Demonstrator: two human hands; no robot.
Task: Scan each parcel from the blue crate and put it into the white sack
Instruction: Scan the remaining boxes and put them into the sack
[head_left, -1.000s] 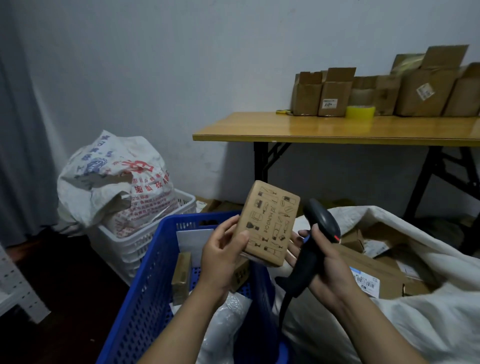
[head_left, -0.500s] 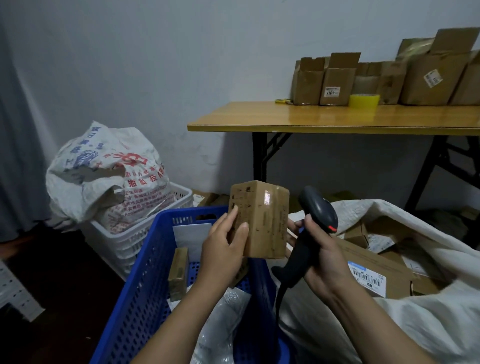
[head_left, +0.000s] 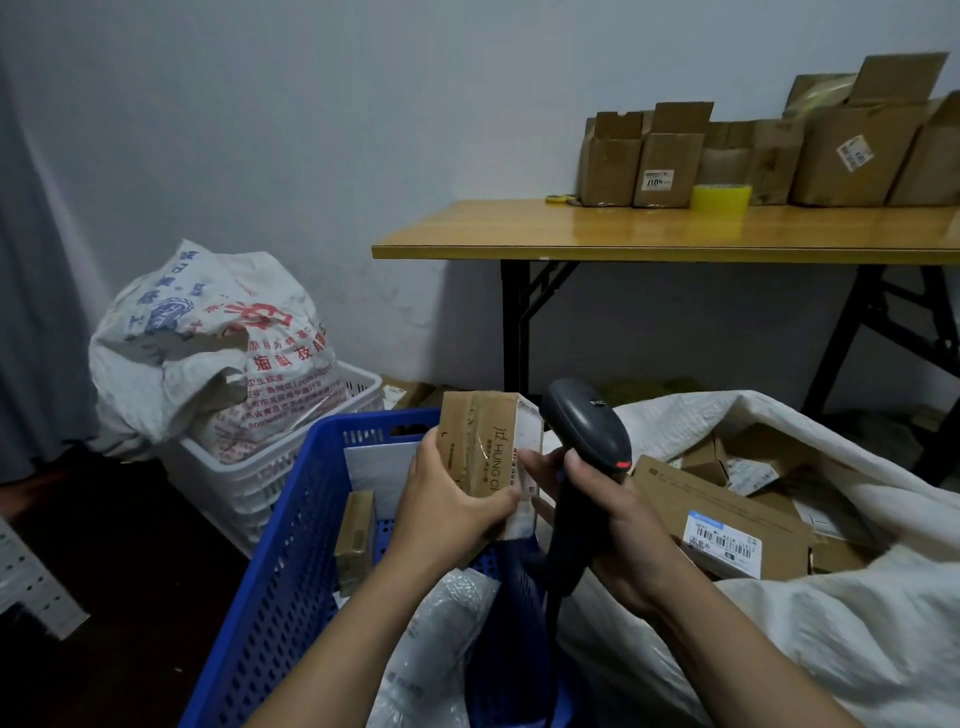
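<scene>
Cardboard parcel (head_left: 485, 447) sits above the right rim of the blue crate (head_left: 291, 561). The left hand (head_left: 447, 514) grips it, thumb across the front face and fingers curled beneath and behind. The right hand (head_left: 618, 525) is wrapped round the handle of the scanner (head_left: 587, 431), whose head stands just beside the parcel's right edge.

Handling, as judged: the parcel looks small, stiff and light. Glossy tape on its faces may be slippery, so hold it by the lower corner and opposite edges and keep the label uncovered.

Orientation: long axis near vertical, slightly tilted. The printed face is toward the camera; the white label is on the narrow side facing right, toward the scanner. Whether the scanner window meets the label cannot be told.

The white sack (head_left: 831, 623) lies open to the right, with boxes (head_left: 717, 514) inside. Further back, a table (head_left: 623, 234) bears cartons (head_left: 670, 166).
</scene>
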